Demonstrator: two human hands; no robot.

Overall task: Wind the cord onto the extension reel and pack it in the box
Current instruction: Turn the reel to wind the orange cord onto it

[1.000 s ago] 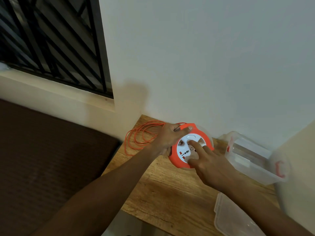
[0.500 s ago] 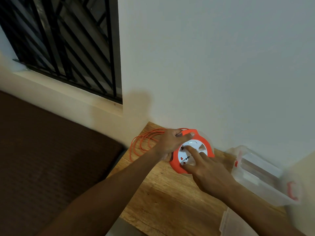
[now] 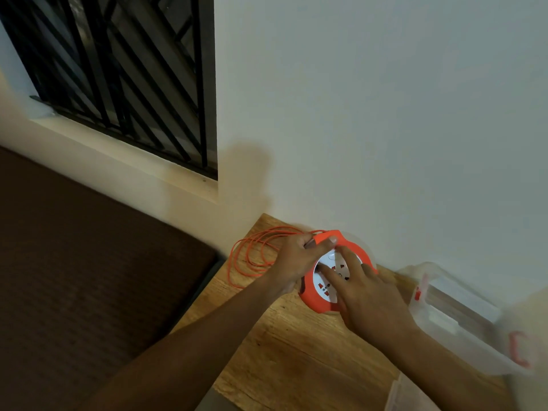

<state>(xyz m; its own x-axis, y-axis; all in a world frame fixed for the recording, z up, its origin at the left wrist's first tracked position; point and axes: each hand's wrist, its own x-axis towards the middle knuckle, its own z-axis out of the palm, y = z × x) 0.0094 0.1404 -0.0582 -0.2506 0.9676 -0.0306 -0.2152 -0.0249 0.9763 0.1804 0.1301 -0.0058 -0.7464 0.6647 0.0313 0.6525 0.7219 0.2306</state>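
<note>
We see the orange reel [image 3: 318, 298] lying flat on the wooden surface [image 3: 296, 351], close to the wall, white socket face up. Our left hand [image 3: 293, 262] grips the reel's left edge, fingers curled round the rim, thumb lying over the orange handle at the top. Our right hand [image 3: 364, 298] rests on the socket face with fingers straight and spread, fingertips pressing the white centre; it grips nothing.

The orange cord [image 3: 252, 256] lies in loose loops on the surface just left of the reel, running under our left hand toward the rim. We can't tell how much is already wound on.

The clear plastic box [image 3: 462, 324] sits to the right of the reel, near it but apart, open side up, with red clips on its ends. It is blurred; we make out only pale shapes inside and can't say whether they are contents. A clear lid [image 3: 400, 396] lies at the bottom edge, separate from the box. The reel is outside the box.
</note>
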